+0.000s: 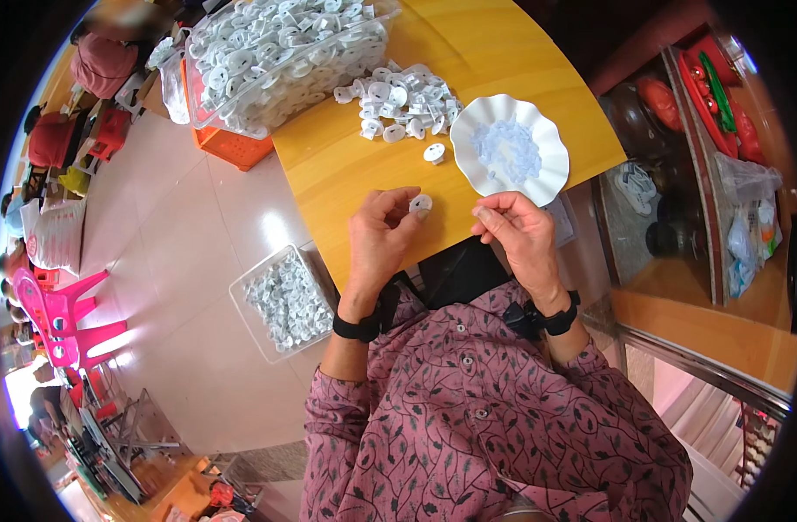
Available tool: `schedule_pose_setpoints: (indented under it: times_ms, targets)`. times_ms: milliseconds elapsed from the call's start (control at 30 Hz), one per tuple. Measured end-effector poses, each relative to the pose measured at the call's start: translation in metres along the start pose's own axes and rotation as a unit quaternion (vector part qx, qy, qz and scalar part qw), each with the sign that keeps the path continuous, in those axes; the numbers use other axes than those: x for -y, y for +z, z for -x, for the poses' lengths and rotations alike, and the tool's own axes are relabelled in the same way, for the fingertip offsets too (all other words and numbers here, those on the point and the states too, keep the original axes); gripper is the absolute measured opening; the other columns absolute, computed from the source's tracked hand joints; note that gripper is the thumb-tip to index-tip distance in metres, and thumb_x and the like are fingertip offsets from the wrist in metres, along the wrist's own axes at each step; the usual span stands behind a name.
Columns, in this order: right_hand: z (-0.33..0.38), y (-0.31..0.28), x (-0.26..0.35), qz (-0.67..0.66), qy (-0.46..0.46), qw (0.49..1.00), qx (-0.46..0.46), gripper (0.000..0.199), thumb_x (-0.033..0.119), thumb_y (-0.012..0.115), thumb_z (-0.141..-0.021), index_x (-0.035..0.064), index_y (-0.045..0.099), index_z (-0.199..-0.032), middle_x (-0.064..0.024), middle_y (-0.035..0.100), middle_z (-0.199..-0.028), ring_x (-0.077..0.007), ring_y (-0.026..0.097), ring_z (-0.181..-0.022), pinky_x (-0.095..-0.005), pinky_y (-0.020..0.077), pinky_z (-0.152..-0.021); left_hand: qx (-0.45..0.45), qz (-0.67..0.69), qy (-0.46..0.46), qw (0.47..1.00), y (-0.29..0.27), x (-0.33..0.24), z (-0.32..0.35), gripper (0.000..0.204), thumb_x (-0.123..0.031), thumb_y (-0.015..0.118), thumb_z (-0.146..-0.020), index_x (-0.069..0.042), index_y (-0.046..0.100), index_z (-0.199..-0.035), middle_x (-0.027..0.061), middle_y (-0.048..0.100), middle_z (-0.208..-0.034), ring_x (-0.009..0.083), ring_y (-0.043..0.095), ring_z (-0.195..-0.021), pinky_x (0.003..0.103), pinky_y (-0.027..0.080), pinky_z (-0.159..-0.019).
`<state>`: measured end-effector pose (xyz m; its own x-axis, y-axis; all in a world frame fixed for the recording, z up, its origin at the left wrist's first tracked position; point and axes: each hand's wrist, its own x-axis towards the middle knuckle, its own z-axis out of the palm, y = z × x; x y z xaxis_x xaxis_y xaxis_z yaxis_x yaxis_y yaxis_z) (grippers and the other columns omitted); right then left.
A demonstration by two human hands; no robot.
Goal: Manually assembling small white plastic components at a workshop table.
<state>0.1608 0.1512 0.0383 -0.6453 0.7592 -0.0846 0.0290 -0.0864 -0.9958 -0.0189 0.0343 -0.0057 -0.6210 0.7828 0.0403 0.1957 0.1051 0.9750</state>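
Between the thumb and forefinger of my left hand is a small round white plastic part with dark holes. My right hand is pinched closed just to its right, apart from the part; whatever its fingertips hold is too small to make out. A matching loose white part lies on the yellow table beyond my left hand. Behind it spreads a pile of the same parts. Just beyond my right hand, a white wavy-rimmed dish contains many small translucent bluish pieces.
A clear bin heaped with white parts stands at the far left, by an orange crate. Another clear bin of parts sits on the floor left of the table. Shelves rise at right; a pink stool lies far left.
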Motion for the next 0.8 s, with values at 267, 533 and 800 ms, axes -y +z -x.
schedule_pose_setpoints:
  times_ms: [267, 533, 800]
  targets:
    - [0.000, 0.015, 0.010, -0.041, 0.029, 0.998, 0.038, 0.018, 0.007, 0.064, -0.097, -0.0051, 0.063, -0.111, -0.0073, 0.070, -0.096, -0.0122, 0.070, -0.083, -0.0221, 0.0542, -0.068, 0.052, 0.350, -0.172, 0.919, -0.002, -0.030, 0.019, 0.035, -0.003, 0.068, -0.093, 0.004, 0.062, -0.126, 0.0148, 0.072, -0.102, 0.0176, 0.072, -0.087, 0.028, 0.059, -0.082]
    - [0.003, 0.023, 0.014, -0.018, 0.018, 0.999, 0.045, 0.019, 0.007, 0.064, -0.097, -0.0051, 0.064, -0.111, -0.0075, 0.071, -0.095, -0.0113, 0.070, -0.083, -0.0216, 0.0541, -0.069, 0.064, 0.385, -0.165, 0.906, 0.001, -0.031, 0.029, 0.035, -0.003, 0.065, -0.095, 0.004, 0.060, -0.129, 0.0141, 0.073, -0.098, 0.0172, 0.073, -0.086, 0.028, 0.061, -0.079]
    - [0.006, 0.031, 0.009, -0.017, -0.028, 0.998, 0.048, 0.012, 0.004, 0.064, -0.096, -0.0034, 0.065, -0.105, -0.0045, 0.070, -0.090, -0.0073, 0.067, -0.080, -0.0210, 0.0535, -0.070, 0.073, 0.396, -0.142, 0.904, 0.007, -0.027, 0.034, 0.036, -0.003, 0.064, -0.096, 0.006, 0.059, -0.131, 0.0157, 0.073, -0.101, 0.0193, 0.073, -0.091, 0.030, 0.060, -0.083]
